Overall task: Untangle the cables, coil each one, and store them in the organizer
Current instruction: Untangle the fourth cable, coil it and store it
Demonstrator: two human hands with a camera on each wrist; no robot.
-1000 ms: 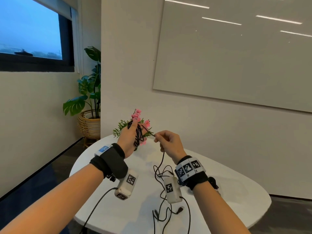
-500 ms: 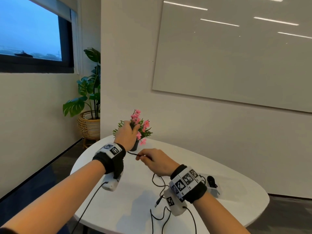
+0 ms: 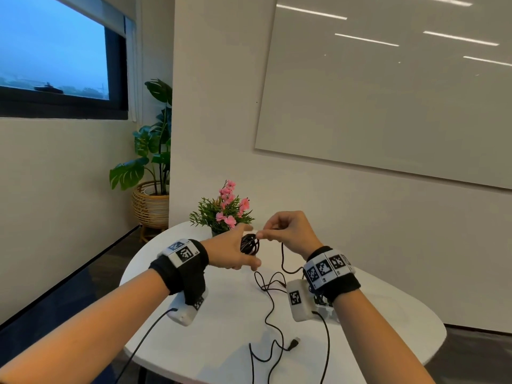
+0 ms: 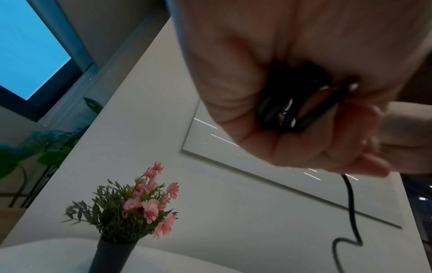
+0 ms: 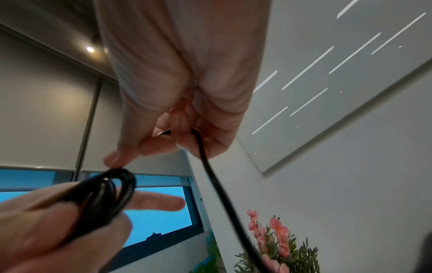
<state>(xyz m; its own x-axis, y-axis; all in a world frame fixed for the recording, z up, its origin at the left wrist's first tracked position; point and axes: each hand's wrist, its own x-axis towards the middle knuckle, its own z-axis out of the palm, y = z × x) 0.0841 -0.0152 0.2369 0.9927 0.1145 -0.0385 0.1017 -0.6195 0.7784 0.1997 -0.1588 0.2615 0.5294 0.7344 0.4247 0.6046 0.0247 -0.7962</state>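
Observation:
My left hand (image 3: 235, 253) holds a small coil of black cable (image 3: 249, 243) above the white table (image 3: 210, 345). The coil (image 4: 297, 110) sits in that hand's (image 4: 268, 83) palm. Right beside it, my right hand (image 3: 288, 231) pinches the free strand of the same cable. From the right hand (image 5: 187, 110) the strand (image 5: 217, 184) hangs down, with the coil (image 5: 105, 194) and left hand (image 5: 58, 230) below. The loose cable (image 3: 270, 309) trails in loops over the table to a USB plug (image 3: 293, 343). A pale box (image 3: 325, 313) is mostly hidden behind my right wrist.
A dark pot of pink flowers (image 3: 224, 214) stands at the table's far edge, just behind my hands, and shows as flowers (image 4: 145, 205) in the left wrist view. A large plant in a wicker basket (image 3: 151, 206) stands on the floor by the wall. Wrist-camera leads hang over the table's near edge.
The right hand has risen from near the table to beside the left hand, bringing the strand to the coil. The left hand has dropped and moved right, clear of the flowers.

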